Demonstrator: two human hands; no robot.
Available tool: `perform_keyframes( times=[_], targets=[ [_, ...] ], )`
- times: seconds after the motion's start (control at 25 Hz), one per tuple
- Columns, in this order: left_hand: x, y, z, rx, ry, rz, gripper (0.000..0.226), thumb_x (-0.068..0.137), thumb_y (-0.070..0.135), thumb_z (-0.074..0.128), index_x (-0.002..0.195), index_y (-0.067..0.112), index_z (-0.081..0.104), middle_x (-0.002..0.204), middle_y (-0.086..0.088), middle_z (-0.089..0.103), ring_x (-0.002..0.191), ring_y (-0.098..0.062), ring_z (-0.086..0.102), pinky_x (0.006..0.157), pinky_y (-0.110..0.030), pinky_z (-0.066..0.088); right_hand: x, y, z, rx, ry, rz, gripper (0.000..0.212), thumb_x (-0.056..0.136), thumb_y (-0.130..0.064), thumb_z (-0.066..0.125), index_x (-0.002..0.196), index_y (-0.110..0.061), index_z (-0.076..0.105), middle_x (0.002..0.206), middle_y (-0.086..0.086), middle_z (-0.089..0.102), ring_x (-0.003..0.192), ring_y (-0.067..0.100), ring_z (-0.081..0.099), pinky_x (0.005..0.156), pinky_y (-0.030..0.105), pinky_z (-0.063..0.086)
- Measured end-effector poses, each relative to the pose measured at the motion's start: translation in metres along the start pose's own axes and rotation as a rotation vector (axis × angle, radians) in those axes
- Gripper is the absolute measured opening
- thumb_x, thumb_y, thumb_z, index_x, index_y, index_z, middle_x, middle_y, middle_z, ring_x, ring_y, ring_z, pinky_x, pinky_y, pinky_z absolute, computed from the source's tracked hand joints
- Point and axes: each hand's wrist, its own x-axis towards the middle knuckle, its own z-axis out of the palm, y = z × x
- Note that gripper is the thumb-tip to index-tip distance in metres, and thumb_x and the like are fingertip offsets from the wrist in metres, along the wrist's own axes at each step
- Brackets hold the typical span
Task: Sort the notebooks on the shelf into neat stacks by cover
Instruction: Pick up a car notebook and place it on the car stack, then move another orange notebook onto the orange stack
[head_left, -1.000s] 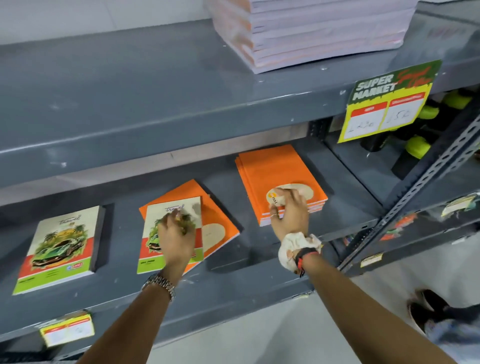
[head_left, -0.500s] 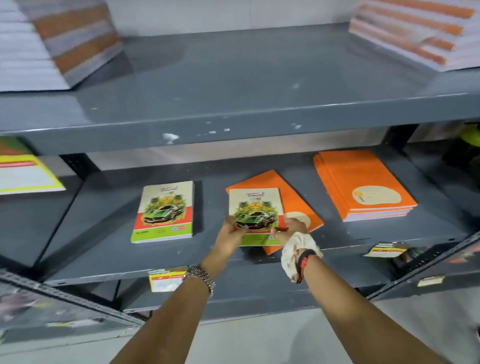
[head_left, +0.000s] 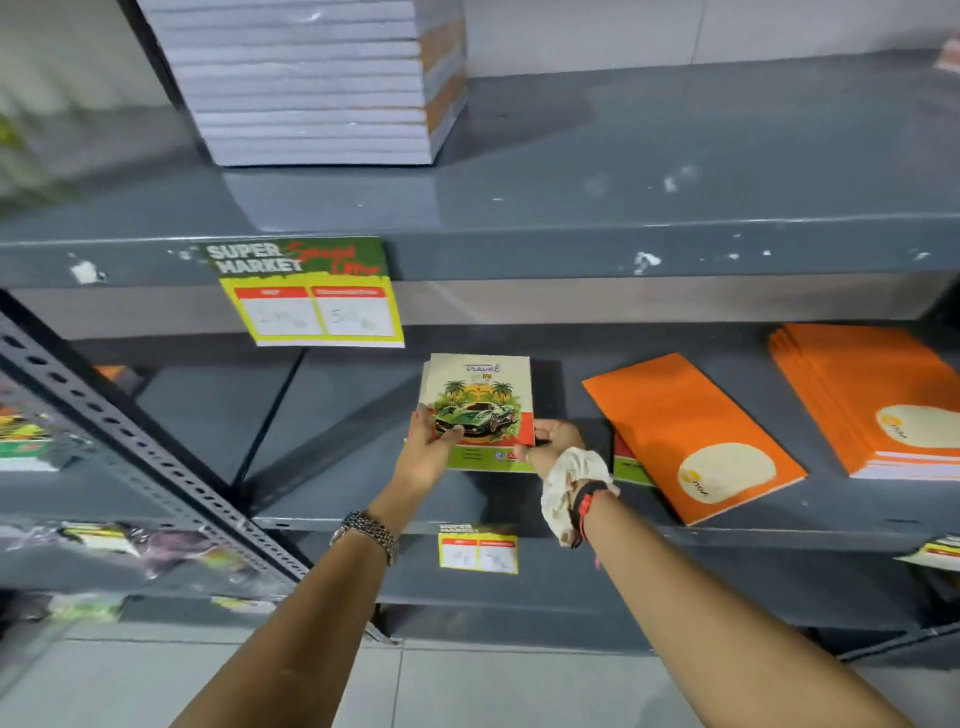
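A green car-cover notebook (head_left: 480, 400) lies on another of the same cover on the grey middle shelf (head_left: 363, 499). My left hand (head_left: 428, 447) grips its lower left corner and my right hand (head_left: 553, 447) grips its lower right corner. To the right a loose orange notebook (head_left: 691, 431) lies askew, and a green and red cover (head_left: 628, 465) peeks out from under it. A neat orange stack (head_left: 872, 395) sits at the far right.
A tall pile of white-edged books (head_left: 311, 83) stands on the upper shelf. A yellow and green price sign (head_left: 311, 296) hangs from that shelf's front edge. A perforated grey upright (head_left: 130, 447) slants down at the left. Small price tags (head_left: 478, 553) are fixed below.
Both hands have carried the car-cover notebook left off the loose orange one and set it on the other car-cover notebook. My view has swung left.
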Motion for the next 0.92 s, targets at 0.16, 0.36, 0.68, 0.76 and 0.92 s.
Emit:
perform_keyframes(
  times=[0.16, 0.36, 0.68, 0.76, 0.92],
  targets=[
    [0.012, -0.006, -0.015, -0.035, -0.032, -0.032, 0.063, 0.094, 0.016, 0.045, 0.146, 0.013, 0.009, 0.146, 0.003, 0.033, 0.13, -0.014, 0.036, 0.095, -0.015, 0.029, 0.006, -0.006, 0.018, -0.091, -0.002, -0.008, 0.04, 0.08, -0.006, 0.067, 0.118, -0.001, 0.056, 0.122, 0.016, 0.063, 0.112, 0.031, 0.059, 0.097, 0.037, 0.047],
    [0.017, -0.016, -0.014, -0.025, 0.08, 0.044, 0.059, 0.097, 0.017, 0.038, 0.147, 0.013, 0.008, 0.153, -0.003, 0.027, 0.139, -0.02, 0.028, 0.105, -0.02, 0.024, 0.008, 0.006, -0.003, -0.063, 0.146, -0.085, 0.044, 0.083, -0.018, 0.065, 0.123, -0.005, 0.053, 0.125, 0.015, 0.059, 0.113, 0.029, 0.056, 0.092, 0.03, 0.042],
    [-0.005, 0.017, 0.098, -0.07, -0.05, 0.187, 0.047, 0.093, 0.0, 0.038, 0.138, 0.01, 0.036, 0.138, 0.002, 0.046, 0.125, -0.013, 0.044, 0.11, -0.031, 0.034, 0.016, 0.065, -0.173, -0.501, 0.497, -0.006, 0.046, 0.082, -0.02, 0.061, 0.127, -0.014, 0.05, 0.132, 0.015, 0.048, 0.125, 0.038, 0.042, 0.104, 0.051, 0.037],
    [-0.011, 0.021, 0.14, -0.111, -0.173, 0.082, 0.038, 0.091, -0.006, 0.036, 0.127, -0.002, 0.047, 0.121, -0.012, 0.058, 0.108, -0.022, 0.055, 0.09, -0.03, 0.048, 0.016, 0.076, -0.211, -0.678, 0.457, 0.108, 0.052, 0.084, -0.022, 0.057, 0.133, -0.012, 0.042, 0.139, 0.017, 0.041, 0.131, 0.038, 0.034, 0.106, 0.052, 0.032],
    [-0.037, 0.033, 0.203, -0.065, -0.318, -0.104, 0.017, 0.09, 0.007, 0.048, 0.105, 0.007, 0.057, 0.095, -0.004, 0.058, 0.085, -0.02, 0.055, 0.077, -0.032, 0.047, 0.017, 0.091, -0.242, -0.853, 0.241, 0.187, 0.069, 0.085, -0.037, 0.056, 0.141, -0.008, 0.027, 0.147, 0.016, 0.035, 0.134, 0.037, 0.034, 0.108, 0.048, 0.032]
  ],
)
